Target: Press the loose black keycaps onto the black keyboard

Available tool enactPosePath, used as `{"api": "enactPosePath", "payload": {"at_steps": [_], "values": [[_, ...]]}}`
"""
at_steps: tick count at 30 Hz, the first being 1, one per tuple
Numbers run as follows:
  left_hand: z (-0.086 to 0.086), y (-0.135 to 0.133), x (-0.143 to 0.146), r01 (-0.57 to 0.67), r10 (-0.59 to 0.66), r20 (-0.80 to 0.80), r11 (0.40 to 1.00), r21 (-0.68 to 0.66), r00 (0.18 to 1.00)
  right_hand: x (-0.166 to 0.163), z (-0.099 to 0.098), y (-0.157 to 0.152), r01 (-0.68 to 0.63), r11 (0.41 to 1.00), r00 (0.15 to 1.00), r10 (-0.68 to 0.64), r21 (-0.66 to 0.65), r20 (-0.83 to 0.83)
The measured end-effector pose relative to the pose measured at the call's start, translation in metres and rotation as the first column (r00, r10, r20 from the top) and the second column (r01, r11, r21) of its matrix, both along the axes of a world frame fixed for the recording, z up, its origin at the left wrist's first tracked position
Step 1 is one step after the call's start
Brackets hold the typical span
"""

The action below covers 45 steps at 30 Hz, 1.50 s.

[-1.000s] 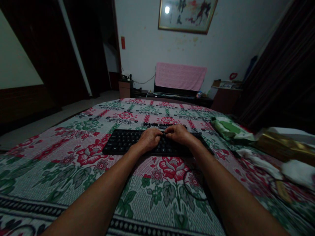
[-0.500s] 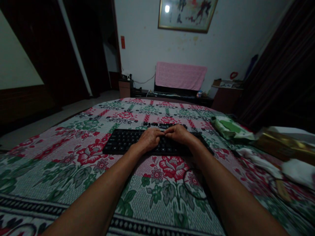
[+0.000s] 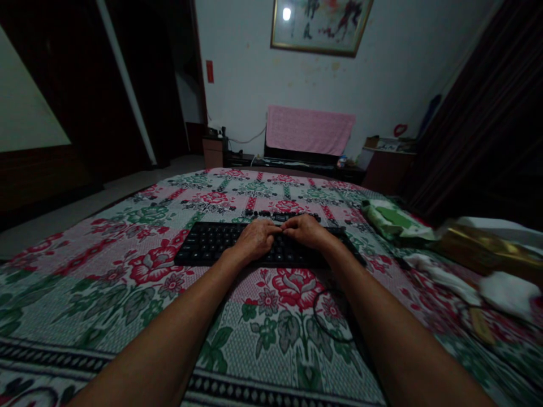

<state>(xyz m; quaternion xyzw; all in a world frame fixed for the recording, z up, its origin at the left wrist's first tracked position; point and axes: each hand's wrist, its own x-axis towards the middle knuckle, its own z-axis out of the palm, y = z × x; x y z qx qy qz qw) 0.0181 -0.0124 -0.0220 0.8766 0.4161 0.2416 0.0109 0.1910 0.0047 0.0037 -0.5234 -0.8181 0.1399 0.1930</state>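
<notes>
A black computer keyboard [image 3: 207,243] lies flat across the patterned cloth, some of its middle keys covered by my hands. My left hand [image 3: 256,238] rests over the middle of it, fingers drawn together and pointing right. From the other side comes my right hand [image 3: 306,230], its thumb and fingers pinched at the keyboard's upper middle. The fingertips of both hands meet there, and whatever sits between them is too small or hidden to make out. Just beyond the keyboard, small dark pieces like loose keycaps [image 3: 280,216] stand in a row.
A floral cloth [image 3: 169,316] covers the whole surface. The keyboard's black cable [image 3: 316,316] loops near my right forearm. To the right lie a green-and-white tissue pack [image 3: 394,220], a golden box [image 3: 479,249] and crumpled white material [image 3: 509,291]. A pink towel [image 3: 309,130] hangs at the back.
The view has shifted very slightly. Both hands keep their place at the keyboard's upper middle, with fingertips still together.
</notes>
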Motion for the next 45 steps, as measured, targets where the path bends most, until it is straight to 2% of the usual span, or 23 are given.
{"api": "enactPosePath", "payload": {"at_steps": [9,15,21,26,32,38,45], "values": [[-0.0033,0.0025,-0.0007,0.022,-0.022,0.033,1.0,-0.007,0.999,0.002,0.0007,-0.0005,-0.049,0.999,0.999,0.049,0.014,0.008],[-0.0021,0.0009,0.0002,0.002,-0.002,0.021,1.0,-0.018,1.0,0.0005,0.005,-0.0025,-0.026,0.999,0.996,0.023,0.032,0.089],[0.0008,-0.0011,0.0004,-0.019,0.019,-0.008,0.999,-0.039,1.0,0.002,0.0058,-0.0015,-0.103,0.994,0.988,0.1,0.021,0.117],[0.0001,-0.0018,0.0013,-0.027,0.026,-0.014,1.0,-0.014,1.0,0.0004,0.0049,-0.0007,-0.096,0.995,0.984,0.093,0.018,0.15],[-0.0027,0.0008,0.0019,-0.025,0.026,0.017,1.0,-0.007,1.0,0.0003,0.0039,0.0002,-0.143,0.985,0.972,0.121,0.1,0.199],[-0.0038,0.0025,0.0014,-0.014,0.014,0.03,1.0,0.01,0.999,0.0024,0.0039,-0.0006,-0.119,0.992,0.988,0.115,0.045,0.1],[-0.0023,0.0015,0.0018,-0.02,0.02,0.013,1.0,0.006,1.0,0.0004,-0.0007,-0.0004,-0.061,0.996,0.996,0.057,0.07,0.062]]}}
